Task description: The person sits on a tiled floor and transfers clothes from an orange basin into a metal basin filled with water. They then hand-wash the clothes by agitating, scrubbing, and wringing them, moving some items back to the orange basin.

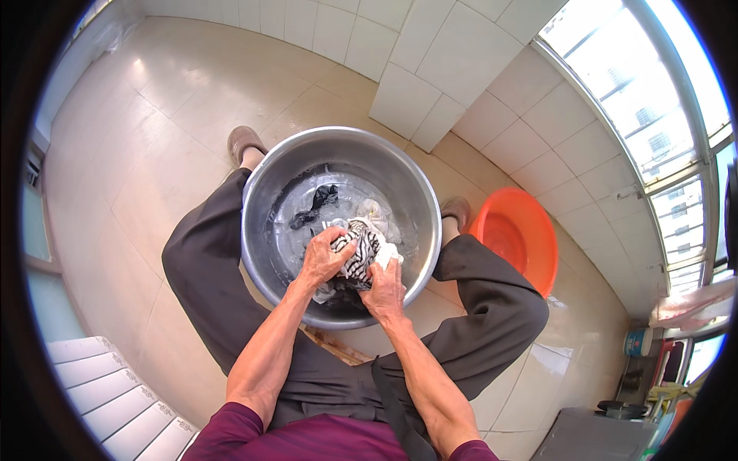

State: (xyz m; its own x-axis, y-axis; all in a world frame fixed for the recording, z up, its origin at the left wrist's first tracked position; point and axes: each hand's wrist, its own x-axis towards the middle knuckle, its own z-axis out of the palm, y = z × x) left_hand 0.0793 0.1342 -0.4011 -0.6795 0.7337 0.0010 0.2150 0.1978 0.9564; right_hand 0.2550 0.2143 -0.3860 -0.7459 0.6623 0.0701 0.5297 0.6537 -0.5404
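Note:
Between my knees stands a wide metal basin (265, 165) with water in its bottom. Over its near side, my left hand (326, 255) is closed on the left part of a black-and-white striped cloth (363, 250). My right hand (383, 290) grips the bunched white part of the same cloth at its right. Beyond the hands, a wet white cloth (372, 211) lies in the basin. A small black cloth (317, 205) lies apart in the water, toward the far left. Some of the fingertips are hidden in the folds.
An orange plastic tub (542, 257) stands on the floor just right of the basin, by my right foot. A tiled wall ledge (419, 92) juts out beyond the basin. White slatted panels (123, 399) are at the lower left, a dark grey surface (592, 434) at the lower right.

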